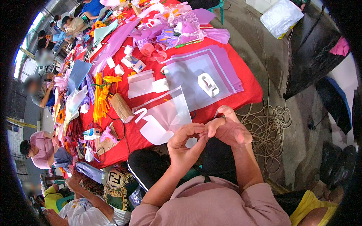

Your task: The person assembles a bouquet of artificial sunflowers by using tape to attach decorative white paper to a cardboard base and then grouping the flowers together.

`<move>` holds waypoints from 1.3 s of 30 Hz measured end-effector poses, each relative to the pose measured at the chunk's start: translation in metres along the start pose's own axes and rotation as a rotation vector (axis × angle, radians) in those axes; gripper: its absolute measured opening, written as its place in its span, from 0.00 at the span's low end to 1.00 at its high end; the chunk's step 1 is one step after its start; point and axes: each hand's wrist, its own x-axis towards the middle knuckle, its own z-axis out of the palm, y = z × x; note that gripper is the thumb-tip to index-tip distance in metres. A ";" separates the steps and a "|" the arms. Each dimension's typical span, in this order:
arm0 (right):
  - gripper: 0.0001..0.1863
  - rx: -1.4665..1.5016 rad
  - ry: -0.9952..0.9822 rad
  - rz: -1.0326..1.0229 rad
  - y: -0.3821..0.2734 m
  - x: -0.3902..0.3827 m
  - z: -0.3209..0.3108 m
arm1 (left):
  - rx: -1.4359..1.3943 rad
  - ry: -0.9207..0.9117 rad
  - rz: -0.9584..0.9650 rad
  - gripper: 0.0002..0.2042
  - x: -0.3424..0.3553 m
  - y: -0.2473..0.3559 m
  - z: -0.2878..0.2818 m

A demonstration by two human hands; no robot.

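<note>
My left hand (186,143) and my right hand (230,130) meet in front of me, above my lap at the table's edge. The left thumb and fingertips are pinched together. Against them press the right hand's fingers, curled inward with the palm partly showing. Whatever is between the fingertips is too small to make out. Just beyond my left hand lies a translucent white wrapping sheet (171,115) with a curled white piece at its near edge. Farther off, a white tape dispenser (208,85) rests on a stack of lilac and pale blue wrapping sheets (181,69).
The red-covered table (247,88) bears orange pipe-cleaner stems (100,100), a brown wrapped bundle (121,108), pink ribbon rolls (151,51) and a green pen (187,43). Coiled cable (269,130) lies on the floor at right. Several people sit along the left; one in white (88,211) is close.
</note>
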 end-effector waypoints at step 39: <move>0.05 -1.127 1.179 0.411 -0.051 -0.094 -0.068 | 0.945 -0.670 0.689 0.20 0.146 -0.114 0.001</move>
